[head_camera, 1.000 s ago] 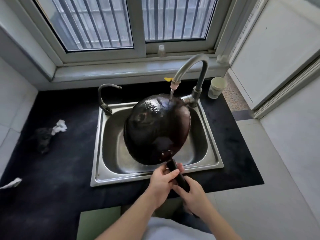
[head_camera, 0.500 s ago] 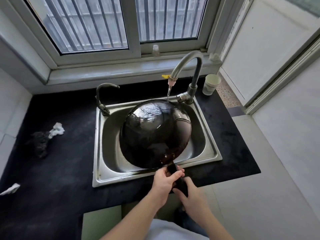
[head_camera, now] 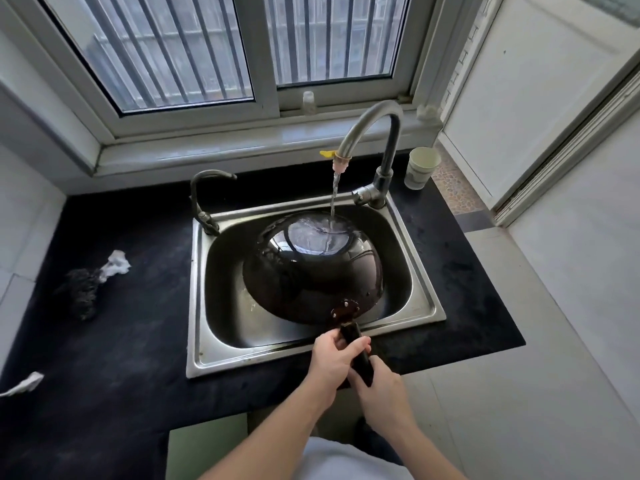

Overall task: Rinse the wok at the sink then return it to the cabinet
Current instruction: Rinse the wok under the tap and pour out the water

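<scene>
The round black metal wok (head_camera: 313, 268) sits upside down in the stainless steel sink (head_camera: 427, 308), its domed underside facing up and filling most of the basin. Its straight black handle (head_camera: 358, 355) sticks out over the near rim of the sink, joined to the bowl by a riveted plate.

Both hands grip that handle. The left hand (head_camera: 332, 358) is wrapped around it close to the wok, fingers curled over the top. The right hand (head_camera: 382, 389) is closed on the near end of the handle, just beside the left hand and touching it.

A thin stream of water (head_camera: 334, 195) falls from the tall curved grey metal faucet (head_camera: 377, 133) at the far right corner of the sink and lands on the far side of the wok's dome, spreading out in a shiny sheet. The spout carries a pinkish tip with a small yellow tab.

A smaller dark curved tap (head_camera: 204, 195) stands at the far left corner of the sink. The sink is set in a black countertop (head_camera: 114, 341). To the right of the tall faucet, a pale paper cup (head_camera: 420, 168) stands upright on the counter. On the left of the counter lies a dark wire scrubber (head_camera: 81, 296) with a crumpled white tissue (head_camera: 116, 266) touching it, and another white scrap (head_camera: 22, 384) lies near the left edge. A barred window (head_camera: 221, 46) runs along the far wall.
</scene>
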